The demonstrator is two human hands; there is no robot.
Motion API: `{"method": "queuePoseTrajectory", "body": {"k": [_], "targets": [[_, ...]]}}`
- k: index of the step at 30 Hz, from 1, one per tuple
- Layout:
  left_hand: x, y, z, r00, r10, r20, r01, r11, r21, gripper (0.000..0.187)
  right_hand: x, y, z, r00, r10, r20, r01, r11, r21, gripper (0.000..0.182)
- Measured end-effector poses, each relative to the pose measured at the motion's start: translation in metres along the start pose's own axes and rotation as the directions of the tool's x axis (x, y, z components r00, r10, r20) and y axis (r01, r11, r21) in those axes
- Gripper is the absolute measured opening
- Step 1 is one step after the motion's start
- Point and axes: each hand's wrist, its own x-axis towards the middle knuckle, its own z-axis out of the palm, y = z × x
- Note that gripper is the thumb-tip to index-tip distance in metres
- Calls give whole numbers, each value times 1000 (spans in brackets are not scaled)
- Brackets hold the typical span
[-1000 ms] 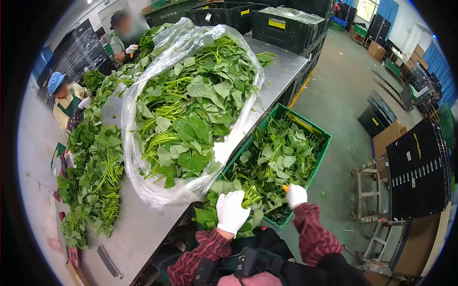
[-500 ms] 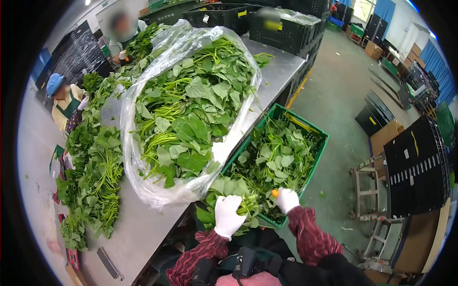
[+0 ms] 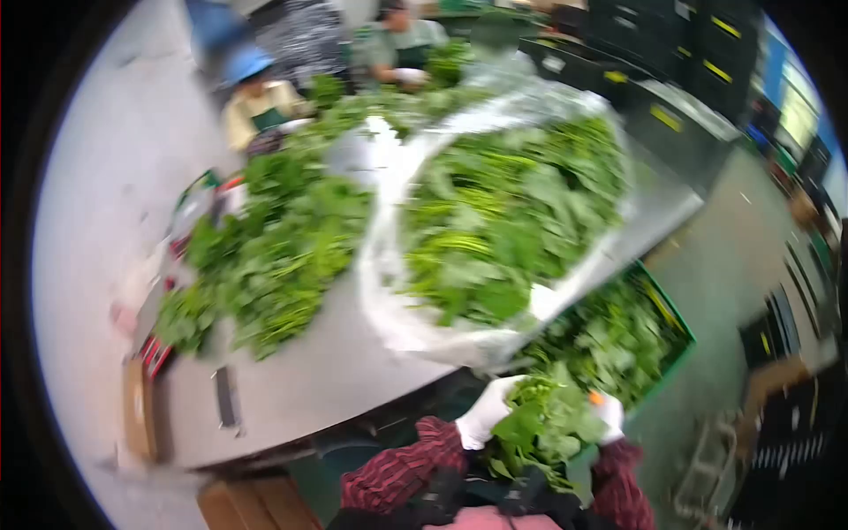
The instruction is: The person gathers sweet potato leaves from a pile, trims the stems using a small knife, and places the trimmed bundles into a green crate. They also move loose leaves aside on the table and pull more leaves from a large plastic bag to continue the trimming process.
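Observation:
My left hand [image 3: 488, 413], in a white glove, is closed around a bunch of leafy greens [image 3: 541, 426] held low in front of my body. At the bunch's other side is my right hand [image 3: 609, 419], also gloved and curled shut, with a small orange object [image 3: 596, 398] showing at its fingers. Blur hides what kind of object that is. Just beyond both hands stands a green crate [image 3: 678, 364] filled with more leafy greens [image 3: 614, 340]. A clear plastic bag [image 3: 380, 305], open at the top, holds a large heap of greens [image 3: 503, 230] on the table.
The metal table [image 3: 291, 397] carries another pile of greens [image 3: 291, 247] and a dark flat bar [image 3: 226, 397]. Two co-workers, one in a blue cap [image 3: 248, 64], are at the far side. Black crates [image 3: 676, 119] are stacked at the back right; a cardboard box [image 3: 261, 505] sits below the table.
My view has swung left, so the table and bag appear farther right. The bunch in my left hand has come up, its leaves now between both hands and nearer the right one.

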Motion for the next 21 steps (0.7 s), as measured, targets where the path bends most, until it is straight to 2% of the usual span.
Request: {"method": "queuePoseTrajectory", "body": {"k": [1, 2, 3, 4, 5, 6, 7, 8, 9, 10, 11, 13, 15, 16, 19, 21], "targets": [[-11, 27, -2, 999, -1, -38, -5, 989, -148, 46, -4, 10, 5, 966, -124, -227, 121, 992, -29, 12], [-20, 48, -13, 989, 106, -102, -104, 994, 23, 51, -1, 6, -7, 994, 97, -46, -98, 995, -4, 14], [-24, 60, -31, 963, 167, -213, -149, 984, 101, 48, -1, 10, -17, 991, 119, -55, -118, 993, 23, 13], [-40, 95, -36, 929, 252, -270, -201, 958, 206, 45, -5, -9, -31, 975, 219, -20, -215, 968, 131, 11], [-55, 132, -40, 889, 336, -309, -242, 921, 306, 42, 0, 12, -28, 969, 246, -23, -237, 953, 189, 14], [-68, 157, -55, 799, 537, -271, -280, 731, 622, 41, 1, -7, -38, 970, 238, -38, -228, 958, 172, 14], [-80, 181, -69, 700, 696, -161, -250, 450, 857, 39, 0, -26, -48, 971, 234, -57, -223, 963, 154, 14], [-91, 210, -70, 639, 763, -103, -222, 310, 925, 42, 6, -9, -42, 983, 156, -94, -147, 984, 100, 17], [-98, 236, -75, 580, 814, -30, -181, 164, 970, 47, 10, -9, -38, 984, 151, -97, -141, 985, 101, 17], [-101, 253, -89, 526, 841, 129, -19, -140, 990, 47, 13, -10, -35, 984, 124, -126, -120, 992, 39, 16], [-102, 270, -102, 498, 815, 296, 155, -419, 894, 46, 15, -12, -33, 983, 99, -155, -104, 994, -23, 15], [-95, 297, -137, 588, 717, 375, 329, -635, 698, 39, 16, -19, -24, 984, -17, -175, -7, 991, -131, 23], [-86, 302, -192, 613, 658, 437, 400, -736, 546, 37, 12, -43, -21, 986, -54, -156, 31, 988, -150, 23], [-85, 302, -211, 718, 609, 336, 453, -776, 439, 36, 12, -47, -16, 990, -43, -137, 20, 986, -164, 22], [-72, 268, -294, 814, 563, 145, 409, -731, 546, 41, 3, -61, -10, 993, -33, -112, 14, 986, -168, 22], [-76, 212, -371, 907, 395, -144, 389, -662, 641, 53, 1, -57, -4, 994, -14, -109, -8, 980, -201, 24]]}}
